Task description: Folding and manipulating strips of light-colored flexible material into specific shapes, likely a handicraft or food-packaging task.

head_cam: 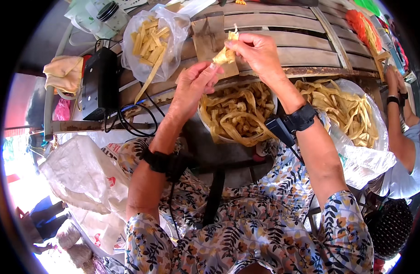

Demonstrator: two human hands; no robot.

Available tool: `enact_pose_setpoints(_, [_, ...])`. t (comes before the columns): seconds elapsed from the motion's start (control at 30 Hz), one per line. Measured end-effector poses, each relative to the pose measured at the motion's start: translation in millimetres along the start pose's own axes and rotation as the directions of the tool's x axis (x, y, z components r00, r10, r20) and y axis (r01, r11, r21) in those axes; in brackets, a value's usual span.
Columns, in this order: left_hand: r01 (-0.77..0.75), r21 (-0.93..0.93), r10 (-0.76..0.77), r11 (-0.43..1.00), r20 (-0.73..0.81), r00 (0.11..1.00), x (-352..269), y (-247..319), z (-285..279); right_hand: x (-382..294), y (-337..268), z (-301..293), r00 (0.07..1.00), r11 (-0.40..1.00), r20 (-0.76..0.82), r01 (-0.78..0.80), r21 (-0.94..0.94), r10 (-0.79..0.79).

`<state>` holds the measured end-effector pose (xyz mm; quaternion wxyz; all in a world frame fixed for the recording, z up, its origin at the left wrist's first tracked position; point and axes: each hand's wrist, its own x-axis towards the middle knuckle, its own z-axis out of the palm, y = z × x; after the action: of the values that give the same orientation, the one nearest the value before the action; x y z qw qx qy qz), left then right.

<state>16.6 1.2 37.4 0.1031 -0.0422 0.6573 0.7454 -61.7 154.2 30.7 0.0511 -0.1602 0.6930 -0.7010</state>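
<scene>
A yellowish folded strip of dried plant fibre (226, 55) is held over the front edge of a slatted wooden bench (292, 41). My right hand (259, 53) pinches its upper part between thumb and fingers, and a frayed pale end sticks up above. At the lower end, the thumb and forefinger of my left hand (198, 80) grip the same piece. Below both hands, a heap of long fibre strips and folded pieces (242, 114) fills a white-rimmed basin. Behind my hands, a worn brown board or cardboard piece (209, 32) lies on the slats.
A clear plastic bag (177, 30) holds flat strips (150, 42). Left of it are a black box (100, 84) with looped cables and a cloth (62, 73). More strips (353, 116) lie in a plastic-lined container. White sacks (83, 171) stand left; a co-worker's arm (395, 116) shows right.
</scene>
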Motion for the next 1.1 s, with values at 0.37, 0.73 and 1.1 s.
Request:
enact_pose_setpoints(0.37, [0.093,-0.273,-0.058,0.957,0.135,0.989,-6.1,-4.5,-12.2,-15.7,-24.1,6.2,0.908,0.931,0.223,-0.364,0.004,0.354])
enact_pose_setpoints(0.73, [0.050,-0.125,-0.026,0.991,0.184,0.982,-2.5,-3.0,-27.8,-18.2,-15.2,8.3,0.932,0.798,0.239,-0.357,0.485,0.272])
enact_pose_setpoints(1.1, [-0.157,0.351,0.152,0.923,0.041,0.988,37.5,12.5,-42.9,27.6,7.6,6.3,0.969,0.894,0.084,-0.249,0.374,0.234])
